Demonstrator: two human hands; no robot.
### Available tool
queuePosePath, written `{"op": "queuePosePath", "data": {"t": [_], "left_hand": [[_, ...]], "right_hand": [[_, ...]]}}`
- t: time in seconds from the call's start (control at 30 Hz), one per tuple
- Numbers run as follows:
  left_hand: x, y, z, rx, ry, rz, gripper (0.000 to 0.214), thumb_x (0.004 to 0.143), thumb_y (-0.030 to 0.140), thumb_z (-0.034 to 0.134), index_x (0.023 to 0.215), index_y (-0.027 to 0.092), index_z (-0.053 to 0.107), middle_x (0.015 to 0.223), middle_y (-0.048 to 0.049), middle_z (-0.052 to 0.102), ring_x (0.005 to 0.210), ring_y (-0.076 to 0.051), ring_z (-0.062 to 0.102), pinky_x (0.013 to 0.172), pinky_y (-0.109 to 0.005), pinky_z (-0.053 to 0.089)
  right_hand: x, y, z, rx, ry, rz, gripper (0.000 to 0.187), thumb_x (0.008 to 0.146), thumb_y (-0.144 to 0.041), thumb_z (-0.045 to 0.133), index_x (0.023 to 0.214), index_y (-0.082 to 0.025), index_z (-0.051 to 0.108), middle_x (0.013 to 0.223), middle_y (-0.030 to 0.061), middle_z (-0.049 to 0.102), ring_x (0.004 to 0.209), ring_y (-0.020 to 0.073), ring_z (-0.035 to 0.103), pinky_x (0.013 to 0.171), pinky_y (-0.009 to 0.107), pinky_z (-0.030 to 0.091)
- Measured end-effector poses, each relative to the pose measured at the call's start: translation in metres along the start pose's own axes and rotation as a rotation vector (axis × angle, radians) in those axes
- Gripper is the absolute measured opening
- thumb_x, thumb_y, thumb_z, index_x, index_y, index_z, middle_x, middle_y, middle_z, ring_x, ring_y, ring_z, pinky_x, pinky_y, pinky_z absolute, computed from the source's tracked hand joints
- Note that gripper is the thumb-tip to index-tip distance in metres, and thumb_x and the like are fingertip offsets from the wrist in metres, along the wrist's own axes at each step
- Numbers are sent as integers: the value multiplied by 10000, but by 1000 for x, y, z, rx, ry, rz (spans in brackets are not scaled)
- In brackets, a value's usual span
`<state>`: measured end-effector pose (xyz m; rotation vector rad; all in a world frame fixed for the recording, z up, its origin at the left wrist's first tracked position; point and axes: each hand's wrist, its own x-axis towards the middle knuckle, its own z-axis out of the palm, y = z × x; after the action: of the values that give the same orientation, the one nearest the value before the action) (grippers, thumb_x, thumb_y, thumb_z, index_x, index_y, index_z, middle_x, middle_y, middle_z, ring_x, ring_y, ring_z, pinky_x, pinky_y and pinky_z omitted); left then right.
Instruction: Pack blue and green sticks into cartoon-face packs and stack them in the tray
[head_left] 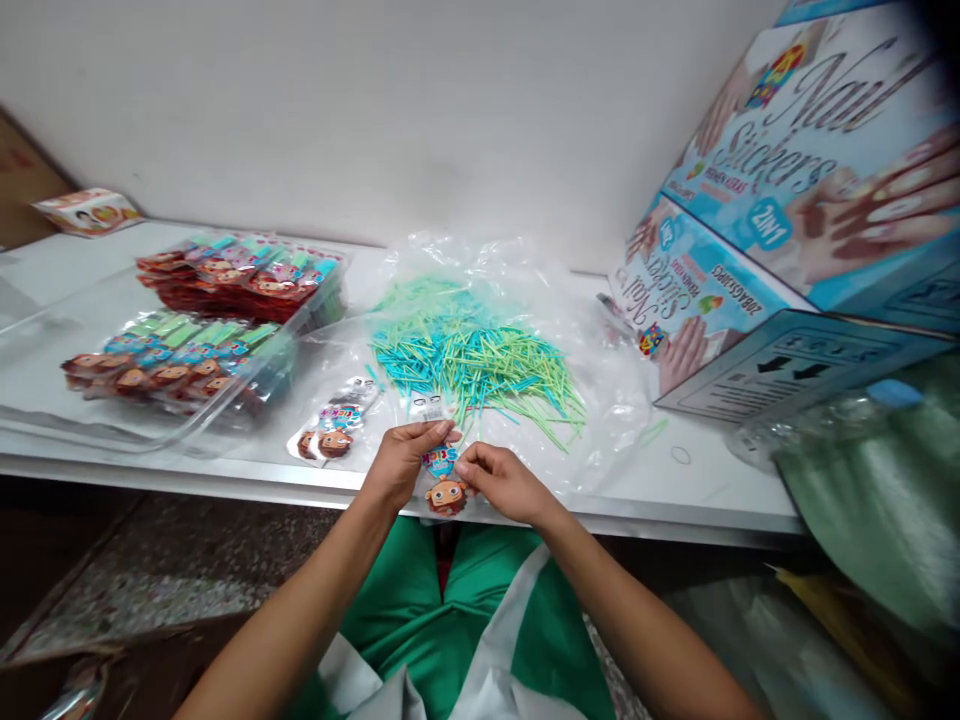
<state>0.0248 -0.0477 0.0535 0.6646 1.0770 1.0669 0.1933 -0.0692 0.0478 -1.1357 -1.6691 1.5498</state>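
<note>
A small candy packet (445,494) with a cartoon monkey-like face and "Stick" lettering is at the table's front edge. My left hand (403,460) pinches its upper left side between thumb and fingers. My right hand (504,484) is closed at the packet's right edge, its fingertips pressed together there. Just beyond lies a heap of thin blue and green sticks (480,360) on a clear plastic bag (607,400). Left of my left hand, more flat packets (330,432) of the same print lie overlapping on the table.
At left, a clear plastic tray (187,425) holds rows of filled packets (172,365). Nail Stickers cartons (795,170) are stacked at right, near a plastic bottle (817,425) lying on its side. A small orange-white box (88,212) sits back left, and a wall closes off the rear.
</note>
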Motion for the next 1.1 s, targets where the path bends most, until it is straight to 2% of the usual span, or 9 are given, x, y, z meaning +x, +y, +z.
{"op": "queuePosePath", "data": {"t": [0.13, 0.3, 0.47, 0.53, 0.63, 0.73, 0.83, 0.93, 1.1], "left_hand": [[0, -7, 0, -79, 23, -60, 248, 579, 286, 774, 765, 132, 718, 757, -80, 712, 675, -170, 638, 617, -259, 484], [-5, -11, -7, -117, -29, -160, 299, 613, 324, 751, 841, 135, 714, 826, -96, 712, 680, -179, 643, 589, -263, 495], [-3, -16, -13, -94, -5, -130, 281, 588, 318, 777, 784, 125, 722, 786, -90, 711, 625, -145, 620, 585, -241, 491], [0, -18, -16, -68, 11, -107, 290, 574, 310, 787, 783, 119, 722, 787, -90, 712, 620, -135, 616, 579, -227, 480], [4, -21, -19, -48, 33, -97, 294, 549, 287, 803, 761, 102, 717, 768, -89, 713, 613, -125, 616, 587, -215, 471], [8, -24, -21, -52, 41, -109, 299, 540, 257, 811, 769, 94, 708, 749, -82, 712, 604, -113, 617, 579, -200, 466], [10, -27, -24, -52, -24, -92, 373, 592, 276, 785, 913, 110, 690, 738, -71, 710, 577, -104, 610, 543, -190, 455], [12, -29, -29, -18, -100, -81, 402, 636, 308, 756, 967, 96, 675, 756, -90, 710, 576, -115, 612, 542, -203, 460], [12, -32, -35, 19, -120, -52, 331, 629, 309, 759, 864, 84, 698, 749, -96, 707, 580, -124, 612, 580, -229, 477]], "right_hand": [[0, 4, 1, -109, 18, -12, 207, 849, -364, 478, 787, -176, 540, 657, -21, 541, 609, 109, 507, 583, 225, 402], [-4, 10, 10, -260, 49, -45, 203, 859, -338, 463, 766, -179, 549, 669, -22, 547, 615, 109, 488, 570, 217, 370], [-9, 11, 6, -342, -2, -20, 253, 869, -386, 440, 788, -181, 565, 664, -22, 570, 594, 110, 500, 543, 213, 349], [-10, 10, -11, -409, 1, -10, 262, 870, -392, 437, 812, -179, 578, 696, -11, 599, 629, 119, 529, 566, 217, 358], [-9, 11, -51, -598, 127, 18, 217, 857, -346, 458, 843, -171, 584, 749, 11, 626, 695, 137, 553, 618, 227, 366], [-9, 15, -93, -892, 242, 127, 186, 835, -304, 491, 906, -156, 578, 770, 36, 629, 696, 149, 554, 622, 232, 350], [-4, 22, -125, -1091, 303, 271, 226, 827, -297, 509, 976, -139, 572, 870, 77, 636, 761, 157, 571, 660, 226, 353], [10, 27, -149, -1135, 367, 352, 278, 856, -322, 454, 1009, -122, 573, 912, 110, 637, 809, 184, 583, 664, 237, 356], [44, 32, -177, -1181, 456, 462, 379, 860, -361, 408, 1078, -87, 553, 1016, 173, 612, 891, 236, 585, 680, 272, 367]]}}
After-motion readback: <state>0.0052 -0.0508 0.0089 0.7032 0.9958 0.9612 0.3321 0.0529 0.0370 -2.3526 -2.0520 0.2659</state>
